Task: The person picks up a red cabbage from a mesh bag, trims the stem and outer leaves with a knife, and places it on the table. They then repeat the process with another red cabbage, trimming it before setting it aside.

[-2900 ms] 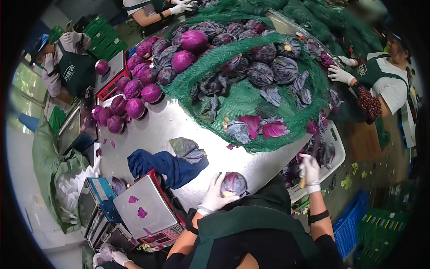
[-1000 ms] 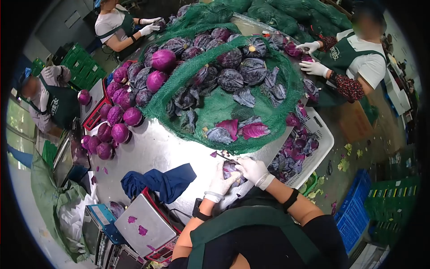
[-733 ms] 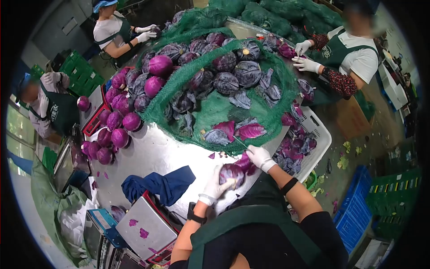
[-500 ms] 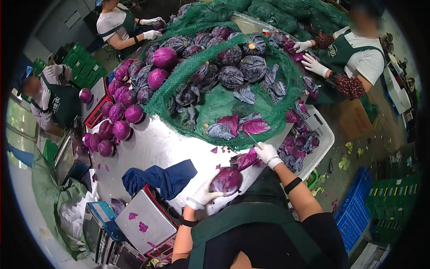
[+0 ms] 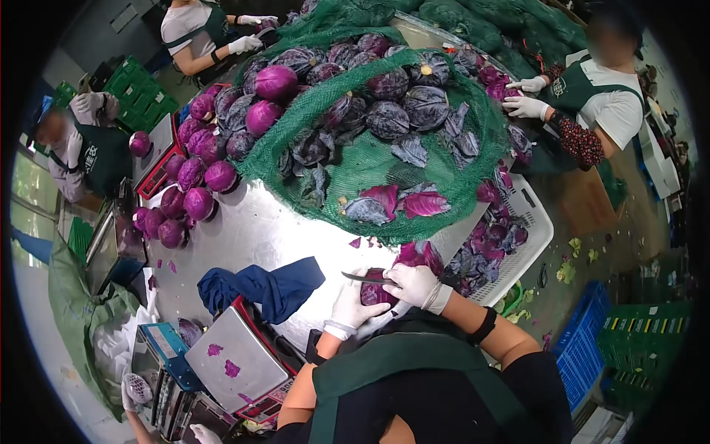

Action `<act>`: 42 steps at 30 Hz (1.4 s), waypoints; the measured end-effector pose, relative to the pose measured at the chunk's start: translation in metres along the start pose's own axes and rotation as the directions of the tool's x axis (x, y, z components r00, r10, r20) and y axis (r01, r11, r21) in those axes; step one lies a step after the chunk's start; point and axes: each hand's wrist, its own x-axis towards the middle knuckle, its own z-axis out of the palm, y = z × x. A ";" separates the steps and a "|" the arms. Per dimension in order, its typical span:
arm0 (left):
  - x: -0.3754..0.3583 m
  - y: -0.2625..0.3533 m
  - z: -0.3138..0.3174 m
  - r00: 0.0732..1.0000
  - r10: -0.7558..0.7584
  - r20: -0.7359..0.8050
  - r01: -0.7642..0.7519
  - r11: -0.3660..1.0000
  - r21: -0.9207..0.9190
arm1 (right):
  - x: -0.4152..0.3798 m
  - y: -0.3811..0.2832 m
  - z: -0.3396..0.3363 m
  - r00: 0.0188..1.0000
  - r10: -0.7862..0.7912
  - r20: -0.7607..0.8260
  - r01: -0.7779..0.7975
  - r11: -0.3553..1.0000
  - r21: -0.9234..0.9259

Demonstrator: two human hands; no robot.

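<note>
My left hand (image 5: 352, 303), in a white glove, is wrapped round the side of a red cabbage (image 5: 376, 294) held low over the near edge of the metal table. In my gloved right hand (image 5: 417, 286) is a knife (image 5: 362, 278), its dark blade pointing left across the top of the cabbage. Both hands partly cover the cabbage. Just beyond my right hand lie loose purple cabbage leaves (image 5: 420, 256). Ahead, a green mesh sack (image 5: 355, 177) lies spread with several dark, untrimmed cabbages (image 5: 388, 120) and torn leaves on it.
Trimmed cabbages (image 5: 220, 176) are piled at the left. A blue cloth (image 5: 259, 290) and a scale (image 5: 235, 358) sit near my left arm. On the right stands a white crate (image 5: 534, 222) of leaves. Co-workers stand around; another person's hand (image 5: 130, 394) shows at lower left.
My right hand has come left with the knife, from the sack's edge to the cabbage. The purple leaf by that hand now lies beyond it. Another person's hands have appeared at lower left.
</note>
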 end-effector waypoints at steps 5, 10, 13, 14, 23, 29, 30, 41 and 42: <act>0.002 -0.004 -0.002 0.996 -0.037 0.079 0.057 0.963 -0.262 | 0.002 0.011 0.014 0.997 -0.074 0.028 0.077 0.993 -0.094; 0.013 -0.009 -0.031 0.958 -0.086 0.273 0.103 0.993 -0.050 | 0.023 0.052 0.031 0.989 0.149 0.018 -0.146 0.924 0.353; 0.011 -0.031 -0.033 0.968 -0.015 0.250 0.074 0.972 -0.225 | 0.031 0.056 0.028 0.886 0.380 0.267 -0.463 0.683 0.565; 0.013 -0.029 -0.036 0.966 0.007 0.260 0.038 0.985 -0.168 | 0.032 0.059 0.028 0.856 0.420 0.303 -0.515 0.629 0.582; -0.006 -0.008 -0.020 0.979 -0.188 0.081 0.188 0.982 0.013 | 0.029 0.066 0.049 0.882 0.471 -0.020 -0.438 0.835 0.332; -0.009 -0.020 -0.014 0.960 -0.276 -0.050 0.273 0.961 -0.050 | 0.016 0.007 0.015 0.929 0.340 0.150 -0.371 0.869 0.327; -0.008 -0.018 -0.011 0.960 -0.273 -0.065 0.273 0.962 -0.007 | 0.018 -0.002 0.006 0.930 0.342 0.135 -0.365 0.899 0.240; -0.011 -0.035 -0.011 0.935 -0.340 -0.097 0.309 0.919 -0.246 | 0.010 0.054 0.032 0.784 0.542 0.302 -0.609 0.580 0.542; -0.009 -0.032 -0.012 0.933 -0.344 -0.106 0.310 0.918 -0.247 | 0.014 0.046 0.021 0.789 0.534 0.303 -0.604 0.585 0.541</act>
